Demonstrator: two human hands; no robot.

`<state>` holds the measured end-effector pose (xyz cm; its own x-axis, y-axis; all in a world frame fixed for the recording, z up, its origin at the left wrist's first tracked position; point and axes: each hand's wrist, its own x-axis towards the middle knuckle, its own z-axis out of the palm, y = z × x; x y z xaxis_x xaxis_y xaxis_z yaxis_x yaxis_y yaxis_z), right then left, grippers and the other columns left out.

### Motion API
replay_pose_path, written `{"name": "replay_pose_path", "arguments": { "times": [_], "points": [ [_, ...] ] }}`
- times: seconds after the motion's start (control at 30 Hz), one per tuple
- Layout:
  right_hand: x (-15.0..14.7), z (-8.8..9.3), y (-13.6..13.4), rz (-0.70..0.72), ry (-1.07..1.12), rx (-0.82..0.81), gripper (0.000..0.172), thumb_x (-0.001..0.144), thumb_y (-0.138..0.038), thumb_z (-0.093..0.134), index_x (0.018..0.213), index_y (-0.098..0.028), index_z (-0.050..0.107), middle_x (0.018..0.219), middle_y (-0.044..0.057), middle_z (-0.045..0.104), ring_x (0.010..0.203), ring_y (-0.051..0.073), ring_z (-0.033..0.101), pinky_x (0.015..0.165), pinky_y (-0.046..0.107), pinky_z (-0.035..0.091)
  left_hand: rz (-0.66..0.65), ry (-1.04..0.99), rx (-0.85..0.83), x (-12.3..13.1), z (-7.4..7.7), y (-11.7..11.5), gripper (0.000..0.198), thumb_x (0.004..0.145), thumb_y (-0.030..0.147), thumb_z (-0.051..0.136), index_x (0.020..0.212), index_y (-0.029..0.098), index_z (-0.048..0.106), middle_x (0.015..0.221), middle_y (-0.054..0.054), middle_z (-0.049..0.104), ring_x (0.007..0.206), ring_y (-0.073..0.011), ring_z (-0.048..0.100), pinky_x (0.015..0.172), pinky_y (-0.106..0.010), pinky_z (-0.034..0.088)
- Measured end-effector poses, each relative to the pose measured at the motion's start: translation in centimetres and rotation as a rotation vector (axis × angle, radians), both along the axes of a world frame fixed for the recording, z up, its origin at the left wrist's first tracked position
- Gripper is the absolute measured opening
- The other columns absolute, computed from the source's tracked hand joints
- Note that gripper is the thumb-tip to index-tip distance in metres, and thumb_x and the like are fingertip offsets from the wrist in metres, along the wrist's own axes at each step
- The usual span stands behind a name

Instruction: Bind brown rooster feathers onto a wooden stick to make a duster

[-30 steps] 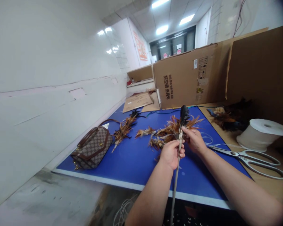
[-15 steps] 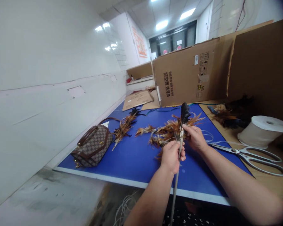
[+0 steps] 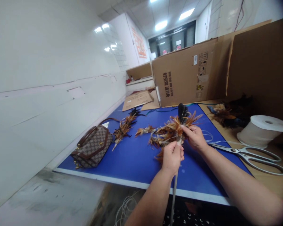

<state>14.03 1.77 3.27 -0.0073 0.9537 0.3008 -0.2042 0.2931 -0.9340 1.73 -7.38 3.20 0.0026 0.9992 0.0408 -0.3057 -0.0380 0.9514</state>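
My left hand (image 3: 172, 158) is wrapped round a thin grey stick (image 3: 174, 195), which slants down past the table's front edge. Black feathers (image 3: 183, 112) stand at the stick's top end. Just below them, brown feathers (image 3: 175, 123) lie against the stick. My right hand (image 3: 195, 137) is closed there, thumb and fingers pinching the feathers at the stick. Behind both hands a loose strip of brown feathers (image 3: 163, 138) rests on the blue table (image 3: 132, 163); my hands cover part of it.
Scissors (image 3: 240, 152) lie at the right, beside a large white spool (image 3: 259, 135) and dark feathers (image 3: 226, 116). To the left are a brown patterned handbag (image 3: 95, 146) and another feather strip (image 3: 124, 127). A large cardboard box (image 3: 188, 75) stands behind.
Brown feathers now cover the pale bound part of the stick that showed below the black feathers. Both hands have shifted slightly left with the stick.
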Motion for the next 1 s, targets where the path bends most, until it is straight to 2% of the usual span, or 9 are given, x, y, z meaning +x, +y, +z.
{"name": "replay_pose_path", "arguments": {
  "times": [0.13,0.3,0.47,0.6,0.77,0.9,1.0],
  "points": [
    [-0.2,0.1,-0.1,-0.021,0.022,0.012,0.047,0.079,-0.058,0.078,0.061,-0.017,0.063,0.052,0.0,0.055,0.047,0.011,0.042,0.044,0.026,0.034,0.008,0.015,-0.009,-0.2,0.0,0.1,0.043,0.086,0.054,0.069,0.077,0.013,0.063,0.053,0.003,0.045,0.044,-0.0056,0.036,0.043,-0.021,0.025],
    [-0.4,0.3,-0.3,-0.004,0.023,0.006,0.048,0.077,-0.057,0.08,0.059,-0.016,0.062,0.052,0.0,0.055,0.047,0.01,0.041,0.044,0.025,0.033,0.016,-0.028,-0.056,-0.5,-0.1,0.5,0.038,0.081,0.046,0.074,0.068,0.012,0.061,0.057,-0.001,0.053,0.045,-0.0066,0.041,0.044,-0.023,0.029],
    [-0.6,0.1,-0.3,0.02,0.054,-0.009,0.044,0.077,-0.057,0.08,0.067,-0.016,0.067,0.058,0.0,0.059,0.05,0.011,0.044,0.046,0.025,0.036,-0.02,-0.065,-0.092,-0.4,0.1,0.5,0.038,0.079,0.045,0.076,0.072,0.011,0.063,0.057,0.0,0.051,0.044,-0.0045,0.036,0.042,-0.021,0.023],
    [-0.9,0.3,-0.5,0.042,0.099,-0.02,0.047,0.082,-0.058,0.075,0.064,-0.018,0.06,0.053,-0.002,0.051,0.047,0.009,0.039,0.045,0.024,0.033,0.006,-0.147,-0.082,-0.9,0.7,0.4,0.042,0.076,0.048,0.081,0.081,0.008,0.067,0.059,0.002,0.048,0.046,-0.0031,0.034,0.044,-0.02,0.021],
    [-0.8,0.8,-0.8,0.114,0.106,-0.024,0.044,0.088,-0.061,0.065,0.094,-0.018,0.073,0.073,0.002,0.062,0.053,0.011,0.045,0.045,0.024,0.034,0.165,-0.224,0.001,-4.4,2.4,1.2,0.041,0.073,0.045,0.084,0.082,0.008,0.069,0.065,-0.001,0.053,0.05,-0.003,0.038,0.046,-0.019,0.023],
    [-0.7,0.2,-0.6,0.082,-0.204,-0.005,0.045,0.082,-0.06,0.072,0.086,-0.016,0.073,0.066,0.002,0.061,0.055,0.013,0.046,0.049,0.025,0.037,0.378,-0.245,0.071,-7.2,2.9,2.3,0.041,0.072,0.043,0.084,0.085,0.007,0.07,0.061,0.001,0.051,0.05,-0.0036,0.038,0.046,-0.019,0.025],
    [-1.0,-0.8,-0.3,0.126,-0.422,0.081,0.046,0.083,-0.062,0.069,0.076,-0.016,0.07,0.067,0.004,0.064,0.061,0.016,0.053,0.058,0.028,0.043,0.455,-0.253,0.071,-8.0,2.5,2.9,0.041,0.072,0.043,0.084,0.084,0.007,0.07,0.059,0.002,0.05,0.049,-0.0043,0.039,0.045,-0.019,0.027]
  ]
}}
